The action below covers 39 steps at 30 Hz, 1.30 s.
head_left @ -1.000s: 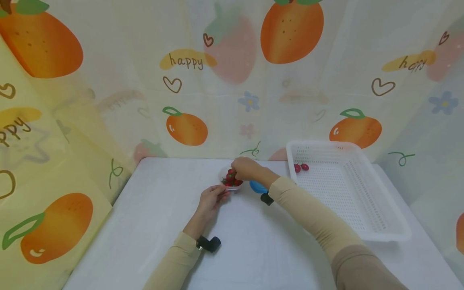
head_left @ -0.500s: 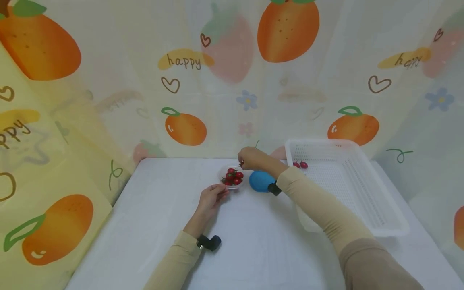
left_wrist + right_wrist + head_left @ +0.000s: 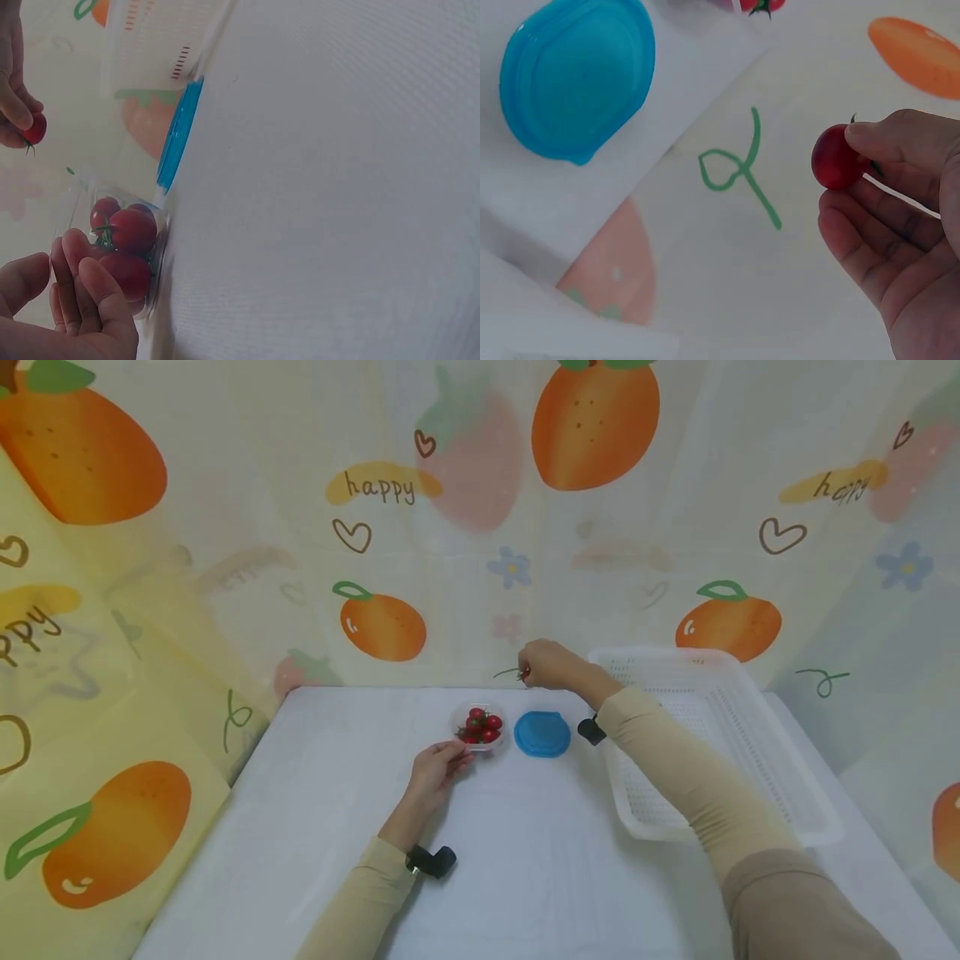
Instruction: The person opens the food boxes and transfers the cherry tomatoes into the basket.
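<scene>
My right hand [image 3: 553,665] pinches one cherry tomato [image 3: 838,157] between thumb and fingers, raised over the back edge of the table. A thin green stem shows on this tomato. My left hand [image 3: 437,772] holds the near edge of a small clear plastic container [image 3: 480,748], which stands on the table. Several red cherry tomatoes [image 3: 480,724] with green stems lie inside it. In the left wrist view, my left fingers [image 3: 105,292] overlap the container's wall and partly hide the tomatoes.
A blue lid [image 3: 542,734] lies just right of the container. Further right stands a large white plastic basket [image 3: 637,827], partly covered by my right arm. A fruit-print curtain [image 3: 465,602] hangs behind the white table [image 3: 315,793].
My right hand has lifted a cherry tomato out of the container and moved up and right with it, uncovering the blue lid. My left hand has stayed at the container's edge.
</scene>
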Tool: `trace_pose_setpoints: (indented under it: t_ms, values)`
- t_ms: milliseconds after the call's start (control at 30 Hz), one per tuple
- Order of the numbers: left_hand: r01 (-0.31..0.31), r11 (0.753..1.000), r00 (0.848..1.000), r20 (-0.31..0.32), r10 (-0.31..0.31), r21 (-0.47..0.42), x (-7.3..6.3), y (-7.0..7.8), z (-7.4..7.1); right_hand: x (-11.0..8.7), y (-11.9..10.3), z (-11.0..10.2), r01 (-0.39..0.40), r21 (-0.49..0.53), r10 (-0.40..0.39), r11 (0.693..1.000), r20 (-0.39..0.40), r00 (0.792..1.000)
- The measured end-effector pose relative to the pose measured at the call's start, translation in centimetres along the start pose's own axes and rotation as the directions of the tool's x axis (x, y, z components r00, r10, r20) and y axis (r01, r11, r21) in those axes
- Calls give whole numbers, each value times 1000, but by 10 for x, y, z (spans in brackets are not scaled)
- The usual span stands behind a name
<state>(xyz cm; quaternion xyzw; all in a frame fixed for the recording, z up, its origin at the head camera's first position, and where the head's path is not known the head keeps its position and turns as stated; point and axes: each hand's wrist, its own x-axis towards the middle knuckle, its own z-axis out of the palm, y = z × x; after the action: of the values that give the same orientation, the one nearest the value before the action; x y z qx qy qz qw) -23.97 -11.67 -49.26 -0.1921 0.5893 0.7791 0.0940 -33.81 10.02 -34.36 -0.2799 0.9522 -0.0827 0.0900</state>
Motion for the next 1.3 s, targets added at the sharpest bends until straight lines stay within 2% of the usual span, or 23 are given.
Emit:
trace_pose_setpoints:
  t_ms: [233,733,867,1100,1300]
  values:
    - [7,1000,1000,-1,-7,3,1,0,-1,-9,18,-12,-58,74,60,996,-26,998]
    - [-4,1000,1000,5,4,23,0,-1,-1,-43,71,-32,-111,122,127,986,-137,982]
    - [-5,1000,1000,-2,5,21,1,-2,-1,-51,85,-31,-153,145,173,978,-142,974]
    - [-4,1000,1000,-16,4,6,2,-2,-1,-62,108,-24,-250,214,281,944,-127,951]
    - [2,1000,1000,-17,-1,17,2,-1,-1,-71,128,-13,-260,244,299,934,-139,944]
